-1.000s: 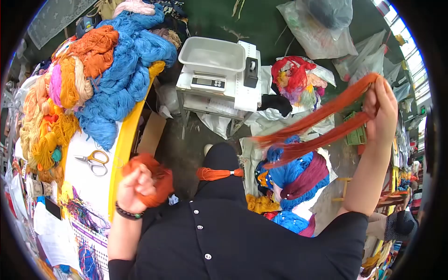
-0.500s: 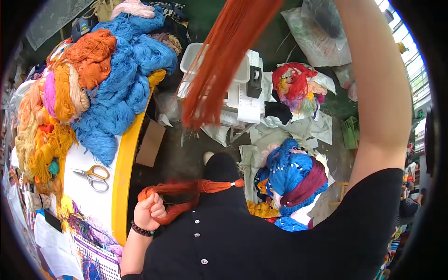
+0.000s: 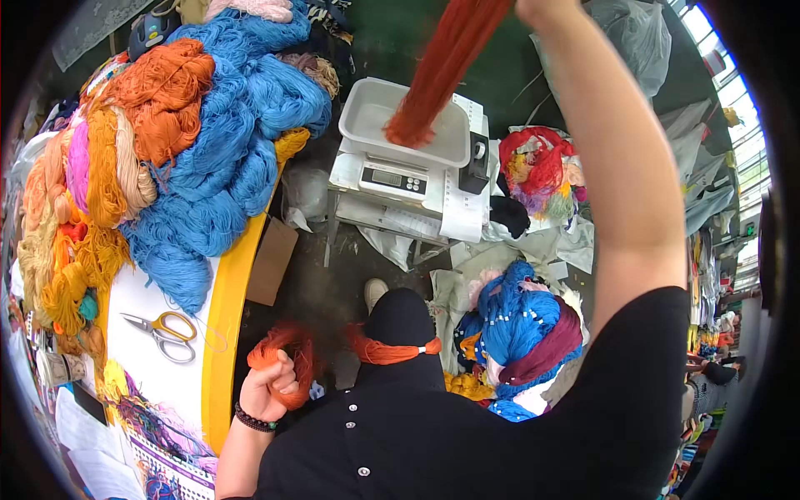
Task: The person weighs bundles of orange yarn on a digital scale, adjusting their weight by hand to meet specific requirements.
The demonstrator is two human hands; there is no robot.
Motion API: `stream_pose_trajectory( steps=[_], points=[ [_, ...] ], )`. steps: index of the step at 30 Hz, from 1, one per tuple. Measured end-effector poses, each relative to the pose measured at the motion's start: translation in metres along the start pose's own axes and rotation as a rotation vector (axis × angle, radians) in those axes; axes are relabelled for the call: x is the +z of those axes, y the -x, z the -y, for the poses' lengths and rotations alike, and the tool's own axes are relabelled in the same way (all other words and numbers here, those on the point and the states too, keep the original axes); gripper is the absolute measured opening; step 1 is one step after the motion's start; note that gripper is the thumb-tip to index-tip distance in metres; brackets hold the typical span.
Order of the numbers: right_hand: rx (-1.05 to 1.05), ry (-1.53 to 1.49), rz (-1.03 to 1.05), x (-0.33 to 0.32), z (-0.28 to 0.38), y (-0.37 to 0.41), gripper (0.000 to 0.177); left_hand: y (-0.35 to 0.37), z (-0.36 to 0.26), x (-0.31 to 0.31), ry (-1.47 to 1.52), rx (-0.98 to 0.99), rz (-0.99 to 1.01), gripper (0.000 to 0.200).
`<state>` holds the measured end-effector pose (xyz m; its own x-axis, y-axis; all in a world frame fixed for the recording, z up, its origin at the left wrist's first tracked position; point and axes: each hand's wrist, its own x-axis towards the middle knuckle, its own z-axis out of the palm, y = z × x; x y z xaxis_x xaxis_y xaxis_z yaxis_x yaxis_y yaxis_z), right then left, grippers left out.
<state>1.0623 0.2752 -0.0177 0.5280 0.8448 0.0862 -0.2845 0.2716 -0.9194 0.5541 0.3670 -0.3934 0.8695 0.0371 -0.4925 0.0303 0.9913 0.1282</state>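
My left hand [image 3: 268,387], with a beaded bracelet at the wrist, is closed around a loop of orange-red yarn [image 3: 287,343]. At the top edge my right hand [image 3: 546,10] is raised and partly cut off, its fingers mostly out of frame. A long orange-red yarn skein [image 3: 454,67] hangs beside it, its lower end over the white tray [image 3: 354,125] of a digital scale [image 3: 392,179]. Across my dark-clad leg lies another orange-red yarn bundle [image 3: 387,353] with a white tie near its right end.
Blue yarn [image 3: 217,125] and orange yarn [image 3: 158,92] are heaped on the yellow-edged table [image 3: 229,333] at left, near scissors [image 3: 167,332]. A sack of blue and maroon yarn [image 3: 517,312] stands at right. Red yarn [image 3: 537,154] lies beyond it.
The raised skein has swung right and up, uncovering the scale and tray. My right arm has shifted left. The yarn in my left hand no longer stretches across to the tied bundle.
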Motion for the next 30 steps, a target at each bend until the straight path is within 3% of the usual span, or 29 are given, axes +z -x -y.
stream_pose_trajectory(
  steps=[1, 2, 3, 4, 6, 7, 9, 11, 13, 14, 17, 19, 21, 22, 24, 25, 26, 27, 30],
  points=[
    [-0.535, 0.679, -0.501, 0.002, -0.054, -0.014, 0.022, -0.001, 0.001, 0.008, -0.096, 0.060, -0.045, 0.015],
    [-0.405, 0.765, -0.364, -0.034, -0.071, -0.026, 0.020, -0.002, 0.000, 0.012, -0.194, 0.118, -0.088, 0.017],
    [-0.327, 0.585, -0.421, -0.055, -0.099, -0.039, 0.016, -0.002, 0.000, 0.012, -0.145, 0.117, -0.059, 0.019],
    [-0.424, 0.923, -0.266, -0.088, -0.147, -0.037, 0.018, -0.002, -0.001, 0.010, -0.148, 0.113, -0.057, 0.019],
    [-0.271, 1.005, -0.245, -0.131, -0.200, -0.038, 0.020, -0.001, -0.002, 0.006, -0.120, 0.086, -0.079, 0.019],
    [-0.433, 1.398, -0.271, -0.130, -0.228, -0.021, 0.021, 0.000, -0.004, 0.005, -0.117, 0.093, -0.083, 0.019],
    [-0.203, 1.722, -0.192, -0.109, -0.267, 0.022, 0.015, 0.001, -0.006, 0.002, -0.084, 0.035, 0.001, 0.021],
    [-0.301, 2.046, -0.185, -0.118, -0.309, 0.051, 0.013, 0.002, -0.004, -0.001, -0.059, 0.044, 0.001, 0.026],
    [-0.541, 2.048, -0.314, -0.121, -0.344, 0.074, 0.015, 0.001, -0.004, 0.004, -0.175, 0.080, 0.043, 0.029],
    [-0.460, 2.053, -0.327, -0.113, -0.348, 0.083, 0.024, -0.001, -0.003, 0.004, -0.174, 0.074, 0.043, 0.029],
    [-0.375, 1.933, -0.486, -0.078, -0.345, 0.111, 0.048, -0.005, 0.000, 0.009, -0.200, 0.041, -0.002, 0.031],
    [-0.451, 1.726, -0.625, -0.051, -0.344, 0.136, 0.036, -0.007, 0.003, 0.019, -0.200, 0.061, 0.015, 0.030],
    [-0.091, 1.337, -0.437, -0.021, -0.355, 0.168, 0.020, -0.009, 0.005, 0.026, -0.185, 0.093, 0.042, 0.030],
    [0.102, 1.076, -0.307, 0.010, -0.359, 0.187, 0.023, -0.011, 0.006, 0.029, -0.176, 0.104, 0.057, 0.029],
    [0.509, 0.502, 0.194, 0.057, -0.359, 0.214, 0.043, -0.014, 0.009, 0.040, -0.219, 0.110, 0.087, 0.030],
    [0.516, 0.456, 0.226, 0.076, -0.377, 0.234, 0.061, -0.014, 0.011, 0.046, -0.266, 0.109, 0.090, 0.030],
    [0.648, 0.326, 0.224, 0.091, -0.380, 0.245, 0.061, -0.014, 0.014, 0.053, -0.282, 0.114, 0.099, 0.030],
    [0.797, -0.069, 0.198, 0.102, -0.384, 0.255, 0.058, -0.014, 0.019, 0.058, -0.294, 0.125, 0.122, 0.029],
    [0.817, -0.508, 0.028, 0.111, -0.397, 0.266, 0.047, -0.009, 0.030, 0.066, -0.307, 0.148, 0.124, 0.026]
  ],
)
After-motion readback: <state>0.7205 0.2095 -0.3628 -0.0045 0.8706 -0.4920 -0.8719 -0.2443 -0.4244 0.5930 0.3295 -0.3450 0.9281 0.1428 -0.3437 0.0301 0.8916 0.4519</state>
